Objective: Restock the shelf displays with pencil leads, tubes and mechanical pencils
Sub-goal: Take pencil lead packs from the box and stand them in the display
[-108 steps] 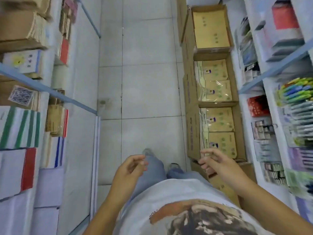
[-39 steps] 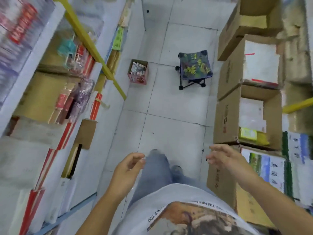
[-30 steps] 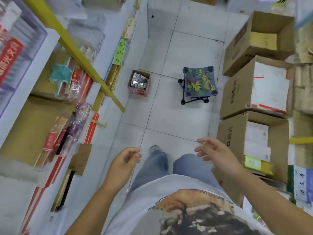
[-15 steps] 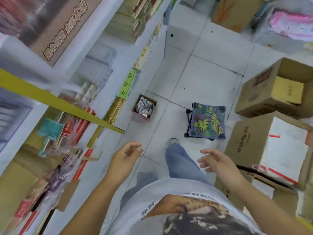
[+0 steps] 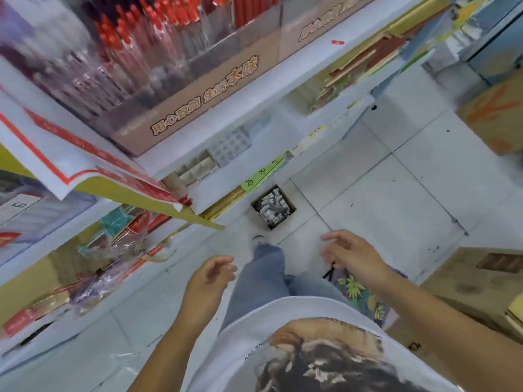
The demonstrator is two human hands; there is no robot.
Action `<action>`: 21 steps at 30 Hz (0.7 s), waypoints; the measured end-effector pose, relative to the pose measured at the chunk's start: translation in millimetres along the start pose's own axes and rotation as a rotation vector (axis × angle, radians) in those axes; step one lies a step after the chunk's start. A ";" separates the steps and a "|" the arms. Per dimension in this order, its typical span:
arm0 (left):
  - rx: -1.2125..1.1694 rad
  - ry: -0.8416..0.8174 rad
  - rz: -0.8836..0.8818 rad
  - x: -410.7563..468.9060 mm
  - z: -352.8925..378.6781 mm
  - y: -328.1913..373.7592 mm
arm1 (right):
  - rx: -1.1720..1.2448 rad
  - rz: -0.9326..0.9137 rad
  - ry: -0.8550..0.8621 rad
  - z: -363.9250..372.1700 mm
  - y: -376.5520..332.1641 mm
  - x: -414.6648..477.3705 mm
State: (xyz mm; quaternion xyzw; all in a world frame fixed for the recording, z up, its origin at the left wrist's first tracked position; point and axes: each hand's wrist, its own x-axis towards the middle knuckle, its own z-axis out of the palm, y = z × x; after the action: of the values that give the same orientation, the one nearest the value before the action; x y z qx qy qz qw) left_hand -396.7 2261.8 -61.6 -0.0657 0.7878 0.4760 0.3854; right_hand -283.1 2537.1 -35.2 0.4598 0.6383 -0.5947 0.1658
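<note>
Approach looks like the step in hand: both hands are empty and nothing has been picked up for the shelf yet. Left hand (image 5: 210, 281) hangs in front of the body, its fingers (image 5: 223, 267) loosely curled and a little apart, holding nothing. Right hand (image 5: 352, 257) reaches forward palm down, its fingers (image 5: 331, 236) spread and relaxed, also holding nothing.

Ahead of the right fingertips and somewhat to their left, a small open box (image 5: 273, 206) sits on the floor (image 5: 396, 199) at the foot of the shelves. It is packed with little grey and white packs (too blurred to say whether they are leads or tubes). I take this to be the stock to draw from. Behind the right fingers, under the wrist, a folding stool (image 5: 358, 291) with a leaf print partly shows. Above and beyond the left fingers, apart from them, a brown display carton (image 5: 198, 91) on the shelf (image 5: 283, 77) holds rows of red-capped pens or pencils (image 5: 127, 52). Brown cartons (image 5: 481, 281) stand off to the right of the right hand.

Next move, as I judge it, calls for closing on the small box. That means a bend or a seat on the stool, then the right fingers lowering in to pinch a few packs. The matching slot in the display then has to be found, and the blur does not let me pick it out.
</note>
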 end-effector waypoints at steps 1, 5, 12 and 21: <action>-0.008 0.007 -0.003 6.6 2.3 2.5 | -0.008 -0.009 -0.016 0.2 -9.4 9.2; -0.009 0.026 0.002 31.0 16.6 21.6 | -0.015 -0.029 -0.039 -9.5 -40.0 35.6; -0.009 0.090 -0.064 70.6 58.8 43.2 | -0.155 -0.009 -0.158 -53.1 -66.5 96.5; -0.255 0.343 -0.320 126.2 167.2 7.9 | -0.760 -0.145 -0.527 -80.9 -83.6 250.1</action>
State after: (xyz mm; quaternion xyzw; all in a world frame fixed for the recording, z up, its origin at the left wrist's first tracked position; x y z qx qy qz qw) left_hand -397.0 2433.1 -182.4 -0.3173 0.7547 0.4864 0.3054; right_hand -452.2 2719.2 -154.9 0.1541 0.7775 -0.4251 0.4370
